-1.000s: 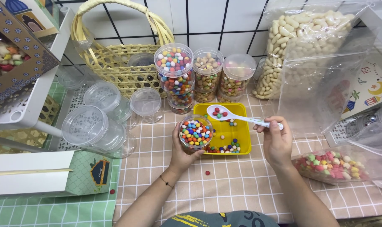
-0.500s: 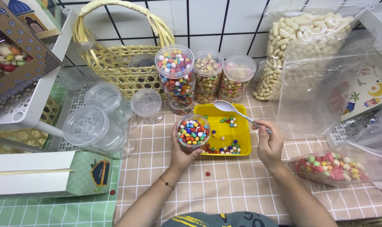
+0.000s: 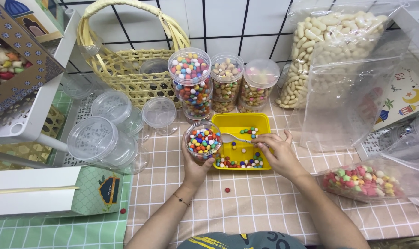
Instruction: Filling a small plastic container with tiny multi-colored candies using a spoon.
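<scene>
A home sweet-packing corner: a worktop under a beige checked tablecloth against a white tiled wall, crowded with clear round plastic jars of coloured sweets, a woven yellow straw basket, a big clear bag of pale nuts and patterned gift boxes

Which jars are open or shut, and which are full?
Small clear plastic jar: open, full of coloured candy balls, held by left hand.
Yellow plastic tray: few candies left.
White plastic spoon: in right hand, over tray.
Stacked candy jars: lidded, full.
</scene>
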